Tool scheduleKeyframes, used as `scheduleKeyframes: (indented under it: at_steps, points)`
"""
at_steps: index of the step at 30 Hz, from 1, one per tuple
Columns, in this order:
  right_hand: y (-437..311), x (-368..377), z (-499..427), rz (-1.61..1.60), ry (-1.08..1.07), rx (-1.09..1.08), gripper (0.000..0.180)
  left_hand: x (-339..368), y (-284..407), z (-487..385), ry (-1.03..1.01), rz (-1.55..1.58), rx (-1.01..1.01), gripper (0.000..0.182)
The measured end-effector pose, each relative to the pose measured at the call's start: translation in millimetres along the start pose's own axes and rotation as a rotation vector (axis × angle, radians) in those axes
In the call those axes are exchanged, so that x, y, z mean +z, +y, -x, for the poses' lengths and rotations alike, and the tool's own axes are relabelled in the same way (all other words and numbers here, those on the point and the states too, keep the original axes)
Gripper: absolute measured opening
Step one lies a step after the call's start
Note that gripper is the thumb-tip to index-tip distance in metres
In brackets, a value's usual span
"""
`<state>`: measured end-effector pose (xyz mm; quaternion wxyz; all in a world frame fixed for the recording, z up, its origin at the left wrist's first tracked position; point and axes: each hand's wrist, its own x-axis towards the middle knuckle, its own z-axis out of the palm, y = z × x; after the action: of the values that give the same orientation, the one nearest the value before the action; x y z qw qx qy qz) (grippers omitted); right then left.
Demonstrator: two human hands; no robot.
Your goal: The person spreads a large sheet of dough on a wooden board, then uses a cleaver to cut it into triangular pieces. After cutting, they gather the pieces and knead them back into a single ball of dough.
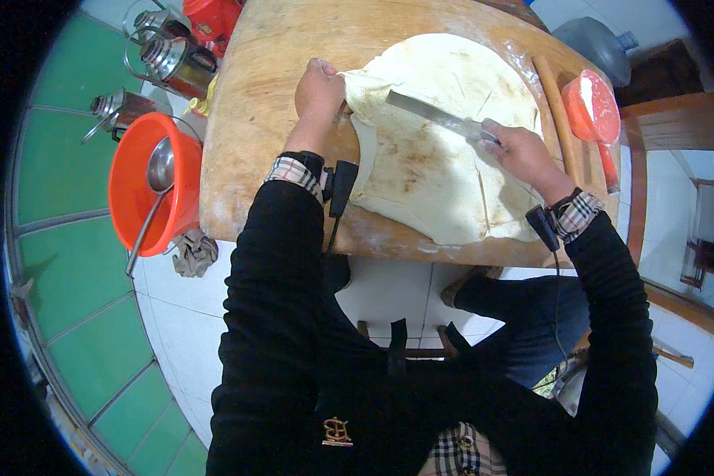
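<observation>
A wide, thin sheet of dough (428,172) with brownish smears lies on the wooden board (262,119), its edges partly folded and cut. My left hand (320,89) is closed on the sheet's upper left edge and lifts it a little. In my right hand (514,146) is the handle of a flat metal blade (431,113), which looks like a scraper or knife; the blade lies across the upper middle of the dough and points left. Both wrists carry small black devices with cables.
Right of the dough lie a wooden rolling pin (556,113) and a red scoop (592,107) holding white powder. To the left stand an orange bucket (119,196) with a metal ladle (160,166), metal flasks (178,62) and a grey rag (195,253). A large plastic bottle (592,44) is at the upper right.
</observation>
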<state>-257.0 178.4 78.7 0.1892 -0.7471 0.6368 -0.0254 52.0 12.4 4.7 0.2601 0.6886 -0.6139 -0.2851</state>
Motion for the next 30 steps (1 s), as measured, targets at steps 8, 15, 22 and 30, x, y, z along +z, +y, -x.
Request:
scheduleKeyframes:
  at_steps: [8, 15, 22, 30]
  points:
    - [-14, 9, -17, 0.056, 0.027, -0.1, 0.035, -10, -14, 4, -0.094, -0.009, 0.099, 0.024]
    - [-15, 5, -22, 0.058, -0.016, -0.089, 0.031, -35, 2, 72, -0.39, -0.237, 0.052, 0.029]
    - [-16, 0, -14, 0.061, -0.003, -0.07, 0.031, -15, 15, 127, -0.088, -0.394, 0.319, 0.046]
    - [-4, 1, -2, 0.044, 0.016, -0.048, 0.034, -20, -5, 117, -0.09, -0.441, 0.378, 0.023]
